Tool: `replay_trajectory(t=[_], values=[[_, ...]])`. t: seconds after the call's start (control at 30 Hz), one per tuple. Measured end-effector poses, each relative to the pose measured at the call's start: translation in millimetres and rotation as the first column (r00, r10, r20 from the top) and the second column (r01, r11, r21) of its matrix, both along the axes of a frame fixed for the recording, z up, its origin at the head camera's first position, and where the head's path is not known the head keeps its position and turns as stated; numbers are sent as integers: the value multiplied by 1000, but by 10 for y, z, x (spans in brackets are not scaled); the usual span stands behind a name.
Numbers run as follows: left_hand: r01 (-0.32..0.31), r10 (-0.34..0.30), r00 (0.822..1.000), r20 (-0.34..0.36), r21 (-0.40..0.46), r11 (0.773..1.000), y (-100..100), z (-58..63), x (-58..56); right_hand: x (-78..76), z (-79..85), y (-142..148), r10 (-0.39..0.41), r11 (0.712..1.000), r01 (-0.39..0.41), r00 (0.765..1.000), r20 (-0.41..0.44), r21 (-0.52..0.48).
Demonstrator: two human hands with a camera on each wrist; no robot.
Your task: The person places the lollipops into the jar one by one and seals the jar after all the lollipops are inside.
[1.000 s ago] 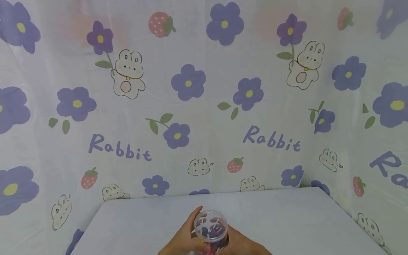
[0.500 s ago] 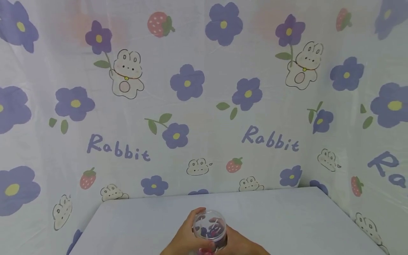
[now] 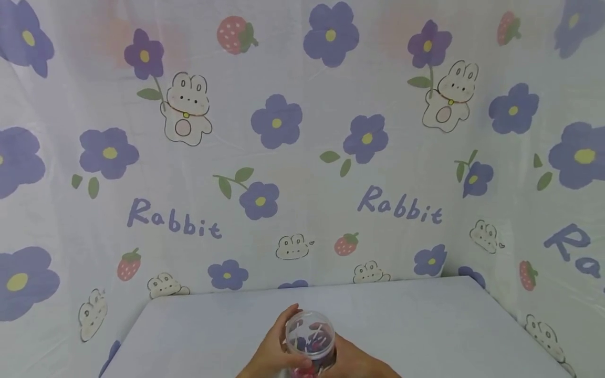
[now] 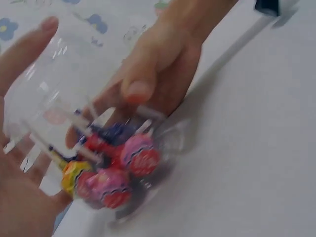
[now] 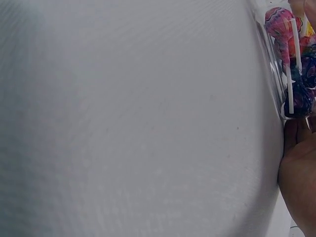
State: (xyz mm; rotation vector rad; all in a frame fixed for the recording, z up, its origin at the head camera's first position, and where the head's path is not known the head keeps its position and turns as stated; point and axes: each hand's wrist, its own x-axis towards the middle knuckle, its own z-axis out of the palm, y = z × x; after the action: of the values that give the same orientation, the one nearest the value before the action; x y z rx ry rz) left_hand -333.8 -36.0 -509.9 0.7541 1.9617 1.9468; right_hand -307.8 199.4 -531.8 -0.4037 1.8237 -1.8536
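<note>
A clear round plastic jar with several wrapped lollipops inside stands between both hands near the front of the table. My left hand grips its left side, one finger reaching up by the rim. On the opposite side my right hand holds the jar low, its fingers partly hidden behind it. Pink, yellow and dark blue wrappers with white sticks show through the wall in the left wrist view, where the lollipops lie bunched at one end. In the right wrist view the jar appears only at the edge.
A white table spreads around the hands. Behind and beside it hangs a white curtain printed with purple flowers, strawberries and rabbits. A small dark object shows at the top of the left wrist view.
Both hands keep their hold on the jar, which stays almost in place. A left fingertip lay against the rim half a second ago and now points up slightly farther left.
</note>
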Motion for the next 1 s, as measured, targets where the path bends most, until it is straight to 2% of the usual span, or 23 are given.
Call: replay_trajectory(t=[0.13,0.23,0.37,0.5,0.73,0.8,0.9,1.0], values=[[-122,123,992,3,-27,992,70,29,110,-54,-4,16,48,999,-49,996,-77,-4],[-154,154,988,-2,-68,986,60,34,118,-63,-4,-17,88,995,-92,991,-102,-39],[-106,101,994,-45,-120,987,-27,52,46,-80,-13,-62,124,988,-134,984,-131,-71],[-45,33,996,-78,-162,986,-129,96,-59,-95,-8,-82,113,992,-120,984,-138,-47],[14,-29,995,-93,-155,988,-156,127,-111,-91,-11,-45,13,993,-4,998,-69,120],[24,-41,993,-109,-153,988,-137,132,-121,-98,-14,-15,12,990,-1,997,-76,139],[22,-43,991,-126,-169,985,-113,134,-145,-123,-24,35,41,992,-26,992,-123,120],[15,-48,987,-153,-213,977,-87,147,-170,-147,-22,106,87,992,-66,974,-207,105]])
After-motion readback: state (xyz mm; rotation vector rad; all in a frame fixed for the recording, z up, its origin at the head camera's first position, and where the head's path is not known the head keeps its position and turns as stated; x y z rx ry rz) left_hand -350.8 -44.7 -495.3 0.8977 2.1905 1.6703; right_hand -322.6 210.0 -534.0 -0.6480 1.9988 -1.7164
